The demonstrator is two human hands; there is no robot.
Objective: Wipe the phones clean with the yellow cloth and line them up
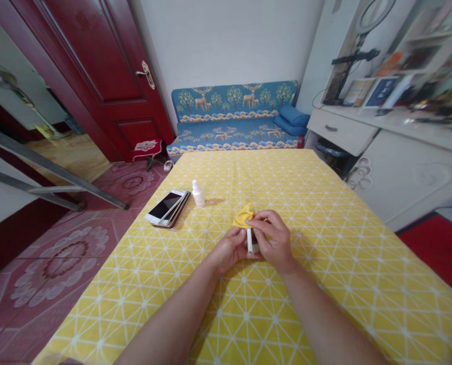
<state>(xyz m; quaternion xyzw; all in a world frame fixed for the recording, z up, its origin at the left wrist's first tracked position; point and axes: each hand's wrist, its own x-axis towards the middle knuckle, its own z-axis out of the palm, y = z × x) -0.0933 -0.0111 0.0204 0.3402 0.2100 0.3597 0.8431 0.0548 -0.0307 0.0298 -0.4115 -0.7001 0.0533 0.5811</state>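
A slim white phone (249,241) is held upright above the middle of the table (309,304), which has a yellow, white-patterned cover, in a narrow grip between both hands. The left hand (229,251) cups its lower end; the right hand (273,241) pinches a crumpled yellow cloth (244,216) against its top. Toward the table's far left edge lie a stack of smartphones (168,209) and, just beside it, a white dropper bottle (198,194).
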